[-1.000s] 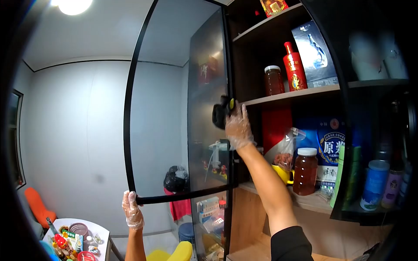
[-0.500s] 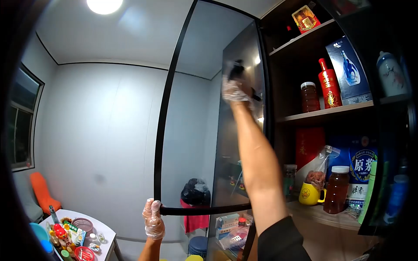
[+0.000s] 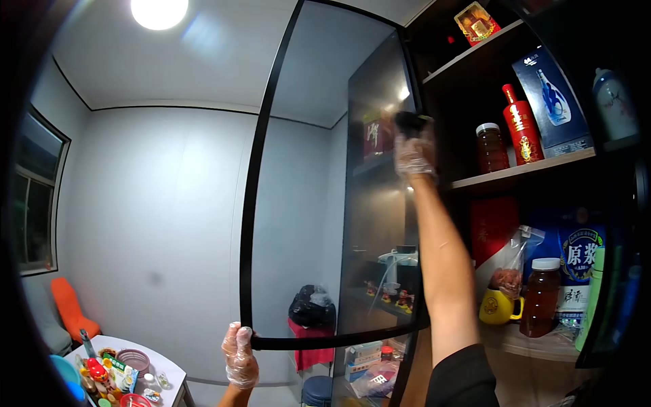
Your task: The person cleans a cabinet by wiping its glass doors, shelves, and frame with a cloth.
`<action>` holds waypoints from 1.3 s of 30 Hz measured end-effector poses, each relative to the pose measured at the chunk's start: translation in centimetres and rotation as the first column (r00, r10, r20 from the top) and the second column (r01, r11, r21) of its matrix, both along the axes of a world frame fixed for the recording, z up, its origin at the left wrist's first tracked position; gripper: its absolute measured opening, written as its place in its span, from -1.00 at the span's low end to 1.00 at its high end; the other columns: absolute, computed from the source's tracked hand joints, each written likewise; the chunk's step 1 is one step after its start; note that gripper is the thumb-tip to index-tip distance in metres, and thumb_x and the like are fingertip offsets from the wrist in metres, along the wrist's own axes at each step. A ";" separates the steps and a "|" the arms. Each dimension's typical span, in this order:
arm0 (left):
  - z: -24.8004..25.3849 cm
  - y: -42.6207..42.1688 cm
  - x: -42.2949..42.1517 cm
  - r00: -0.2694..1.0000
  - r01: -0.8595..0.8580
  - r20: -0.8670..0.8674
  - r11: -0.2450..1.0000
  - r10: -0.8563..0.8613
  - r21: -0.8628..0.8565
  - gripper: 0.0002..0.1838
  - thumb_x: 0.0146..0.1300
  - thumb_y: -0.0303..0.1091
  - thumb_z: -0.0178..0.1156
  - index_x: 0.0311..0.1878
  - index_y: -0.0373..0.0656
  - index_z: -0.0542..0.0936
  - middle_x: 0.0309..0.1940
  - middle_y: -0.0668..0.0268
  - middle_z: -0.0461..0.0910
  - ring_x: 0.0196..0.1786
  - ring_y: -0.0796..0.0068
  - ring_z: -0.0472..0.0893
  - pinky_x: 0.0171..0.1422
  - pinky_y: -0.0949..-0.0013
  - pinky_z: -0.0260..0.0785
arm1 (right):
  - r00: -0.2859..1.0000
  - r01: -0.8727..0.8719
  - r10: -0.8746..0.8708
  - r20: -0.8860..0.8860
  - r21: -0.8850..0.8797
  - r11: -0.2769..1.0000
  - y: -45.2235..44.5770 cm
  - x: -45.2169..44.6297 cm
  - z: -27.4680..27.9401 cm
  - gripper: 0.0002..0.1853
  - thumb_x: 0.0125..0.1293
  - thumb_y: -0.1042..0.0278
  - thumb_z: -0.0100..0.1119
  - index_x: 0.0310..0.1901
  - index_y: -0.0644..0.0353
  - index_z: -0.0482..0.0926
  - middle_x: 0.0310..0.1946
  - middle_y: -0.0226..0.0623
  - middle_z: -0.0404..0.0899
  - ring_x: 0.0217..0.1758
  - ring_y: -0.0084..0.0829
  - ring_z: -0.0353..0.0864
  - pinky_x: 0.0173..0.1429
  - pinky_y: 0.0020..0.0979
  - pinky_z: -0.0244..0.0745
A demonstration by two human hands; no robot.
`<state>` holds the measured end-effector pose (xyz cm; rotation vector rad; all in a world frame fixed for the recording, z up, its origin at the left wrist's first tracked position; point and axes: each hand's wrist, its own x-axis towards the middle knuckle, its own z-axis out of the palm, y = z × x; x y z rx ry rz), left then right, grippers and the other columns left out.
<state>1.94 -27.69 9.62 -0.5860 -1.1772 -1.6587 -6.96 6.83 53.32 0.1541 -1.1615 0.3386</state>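
Glass door (image 3: 325,183), smooth, black-framed, left hand (image 3: 240,355) clamped on its corner, right hand (image 3: 415,152) around a dark wad (image 3: 409,123).

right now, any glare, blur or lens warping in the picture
In the head view, the round white ceiling light is blown out and bright glints show in the black-framed glass door; same head view, the clear-gloved right hand and the black item it holds look slightly blurred, the door's edges bow, and the corners go dark.
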 end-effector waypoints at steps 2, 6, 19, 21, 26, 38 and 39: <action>0.3 0.1 0.3 1.000 0.011 0.003 1.000 -0.011 -0.014 -0.64 0.64 -0.09 0.11 -0.15 -0.23 0.53 -0.37 0.41 0.47 -0.27 0.61 0.39 -0.07 0.46 0.27 | 0.969 0.139 -0.118 0.216 -0.086 0.987 0.6 0.2 1.0 -0.40 0.62 0.05 -0.10 0.45 0.37 0.40 0.12 0.20 0.68 0.31 0.16 0.63 0.49 -0.01 0.48; -0.4 0.2 -0.3 0.996 0.087 -0.014 0.996 -0.087 0.016 -0.65 0.64 -0.09 0.10 -0.15 -0.22 0.52 -0.41 0.41 0.46 -0.31 0.60 0.39 -0.13 0.44 0.28 | 0.951 0.097 -0.120 0.285 0.091 0.991 -8.0 5.0 1.0 -0.50 0.61 0.09 -0.11 0.26 0.38 0.55 -0.13 0.17 0.76 0.02 0.11 0.77 0.23 -0.02 0.66; -0.1 1.0 0.0 0.989 0.147 -0.032 0.985 -0.144 0.092 -0.69 0.64 -0.11 0.11 -0.15 -0.17 0.54 -0.38 0.39 0.49 -0.39 0.61 0.46 -0.30 0.46 0.35 | 0.995 -0.056 0.095 -0.016 0.703 0.709 -20.5 8.3 -14.3 -0.48 0.35 0.31 0.40 0.26 0.46 0.62 0.61 0.09 0.20 0.18 0.02 0.76 0.15 -0.16 0.80; -0.3 1.1 -0.5 0.985 0.168 0.009 0.975 -0.171 0.144 -0.69 0.64 -0.11 0.11 -0.15 -0.17 0.55 -0.37 0.39 0.50 -0.39 0.62 0.48 -0.32 0.48 0.36 | 0.969 -0.200 0.232 0.081 0.809 0.554 -19.2 7.7 -19.8 -0.40 0.36 0.32 0.43 0.37 0.39 0.54 0.51 0.06 0.42 0.24 0.03 0.75 0.23 -0.18 0.77; 0.2 0.9 0.9 0.988 0.151 -0.020 0.987 -0.150 0.060 -0.68 0.65 -0.11 0.11 -0.12 -0.17 0.61 -0.36 0.41 0.57 -0.38 0.62 0.52 -0.32 0.50 0.41 | 0.912 -0.354 0.283 0.297 0.918 0.176 -18.0 10.0 -25.9 -0.36 0.25 0.39 0.53 0.38 0.17 0.59 0.28 -0.02 0.68 0.19 -0.08 0.79 0.30 -0.14 0.77; -0.3 1.2 0.9 0.977 0.194 0.056 0.969 -0.204 0.154 -0.67 0.62 -0.07 0.17 -0.13 -0.18 0.59 -0.41 0.36 0.62 -0.41 0.51 0.67 -0.34 0.47 0.40 | 0.950 0.163 0.070 -0.304 0.677 0.718 -20.9 8.1 -3.1 -0.52 0.49 0.23 0.24 0.35 0.24 0.56 0.35 -0.01 0.57 0.23 -0.09 0.70 0.22 -0.21 0.76; -0.4 1.3 1.2 0.975 0.200 0.065 0.967 -0.212 0.156 -0.66 0.61 -0.06 0.18 -0.11 -0.18 0.60 -0.40 0.36 0.63 -0.40 0.51 0.67 -0.33 0.48 0.41 | 0.939 0.213 0.026 -0.342 0.642 0.736 -20.8 8.3 -2.6 -0.52 0.48 0.23 0.24 0.35 0.25 0.56 0.37 0.00 0.55 0.26 -0.09 0.69 0.23 -0.19 0.75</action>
